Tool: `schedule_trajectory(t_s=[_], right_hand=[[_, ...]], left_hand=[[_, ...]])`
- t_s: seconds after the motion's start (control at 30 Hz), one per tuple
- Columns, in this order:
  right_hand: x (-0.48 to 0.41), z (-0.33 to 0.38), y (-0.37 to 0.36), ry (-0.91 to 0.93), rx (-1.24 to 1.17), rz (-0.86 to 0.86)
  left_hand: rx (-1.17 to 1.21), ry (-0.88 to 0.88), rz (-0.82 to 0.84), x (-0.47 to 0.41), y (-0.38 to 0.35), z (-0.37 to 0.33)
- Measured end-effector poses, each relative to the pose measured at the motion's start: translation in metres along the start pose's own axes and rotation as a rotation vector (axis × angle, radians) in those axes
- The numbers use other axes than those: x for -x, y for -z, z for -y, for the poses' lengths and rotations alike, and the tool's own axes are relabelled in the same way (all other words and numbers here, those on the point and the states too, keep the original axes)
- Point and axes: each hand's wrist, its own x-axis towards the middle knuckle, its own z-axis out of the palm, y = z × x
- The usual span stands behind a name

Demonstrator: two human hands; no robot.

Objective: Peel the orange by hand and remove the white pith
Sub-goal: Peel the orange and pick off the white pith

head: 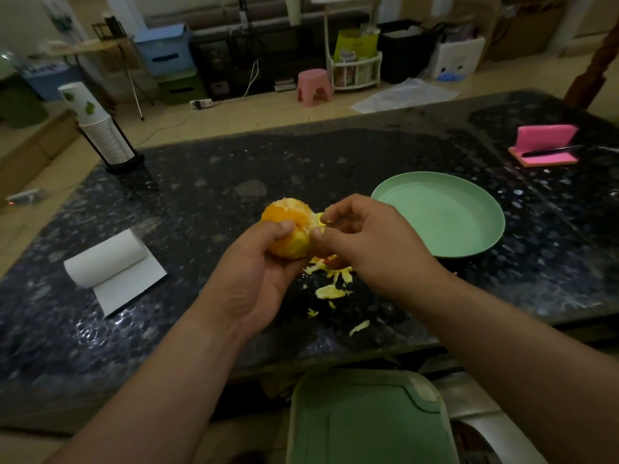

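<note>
A mostly peeled orange [288, 218] with pale pith on its lower half sits in my left hand [258, 269], held above the dark stone table with the thumb across its front. My right hand [365, 239] touches the orange's right side, with thumb and forefinger pinched on a small strip of pith [319, 220]. Torn bits of peel and pith [330, 286] lie on the table just below my hands.
An empty green plate [469, 195] stands right of my hands. A paper towel roll [107, 259] lies at left, a cup stack [100, 128] at far left, a pink sponge with a knife [546, 145] at far right. A green cutting board [365, 420] sits below the table edge.
</note>
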Motion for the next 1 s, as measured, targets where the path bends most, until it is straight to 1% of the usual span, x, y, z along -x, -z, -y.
schedule_trajectory(t_s=[0.07,0.13,0.2,0.37,0.47,0.73,1.0], right_hand=[[0.000,0.000,-0.001,0.027,0.009,-0.014],[-0.001,-0.002,0.000,0.055,0.041,-0.034],[-0.001,-0.002,0.001,0.070,0.066,-0.037],[0.001,-0.003,0.000,0.123,0.144,0.025],[0.001,-0.004,-0.002,0.142,0.207,0.021],[0.001,-0.005,-0.001,0.133,0.304,-0.007],[0.003,-0.004,-0.001,0.205,0.467,-0.049]], left_hand=[[-0.019,0.025,0.018,0.001,0.003,-0.003],[-0.103,0.067,0.043,0.002,0.002,-0.007],[-0.179,0.088,0.031,0.003,0.002,-0.010],[-0.131,0.094,-0.086,0.002,0.002,-0.009],[-0.111,0.102,-0.112,0.002,0.001,-0.007],[-0.209,0.036,-0.143,-0.003,0.002,-0.002],[-0.331,0.006,-0.150,-0.004,0.000,0.001]])
